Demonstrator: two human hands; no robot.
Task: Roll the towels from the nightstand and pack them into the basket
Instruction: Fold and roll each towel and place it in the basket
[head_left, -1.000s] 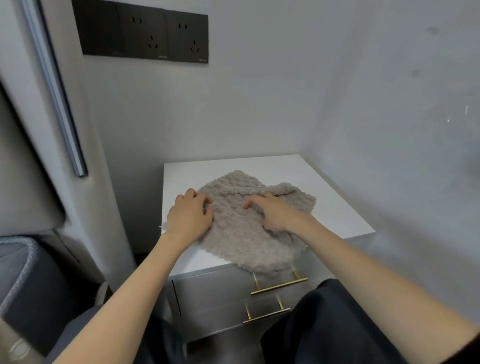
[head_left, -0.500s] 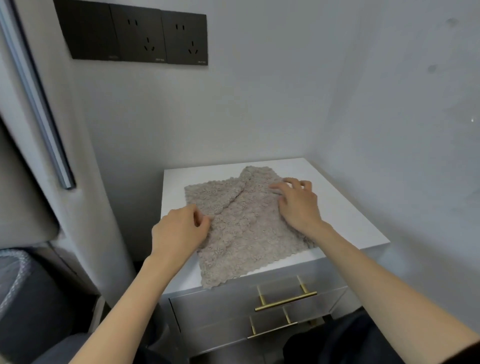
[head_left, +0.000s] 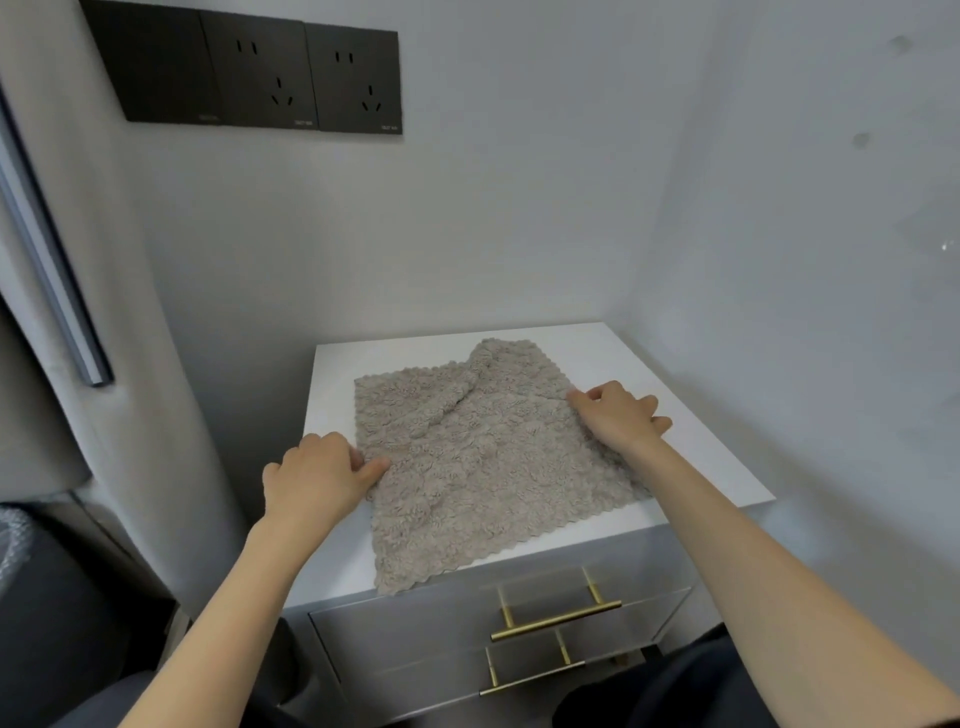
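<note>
A: Towel?

B: Beige-grey fluffy towel (head_left: 483, 467) with a scalloped hem, spread mostly flat on the white top of the nightstand (head_left: 691, 441), between the two sets of fingers. The far-left part is folded over itself. The fold ridge runs diagonally, beyond the left fingers and left of the right fingers. The near corner droops over the front edge, nearer than both hands.

A: Left hand?

B: Left hand (head_left: 317, 483) is at the towel's left edge. Its fingers (head_left: 376, 467) are curled narrow, with the thumb on top pinching the hem. The forearm comes in from the lower left.

A: Right hand?

B: Right hand (head_left: 618, 415) is at the right edge, farther back than the left. Its fingers (head_left: 576, 397) are curled and closed on the cloth, with the knuckles pointing right. Bare white top lies just right of them.

A: Anything else?

B: Grey drawer fronts sit below the towel's hanging corner, nearer than the fingers. There is an upper brass bar handle (head_left: 556, 618) and a lower brass bar handle (head_left: 530, 675). A black socket panel (head_left: 254, 73) is on the wall, high above and beyond the left fingers. A grey rail (head_left: 52, 270) runs down the far left. Dark trousers (head_left: 675, 691) show at the bottom, under the right forearm.
</note>
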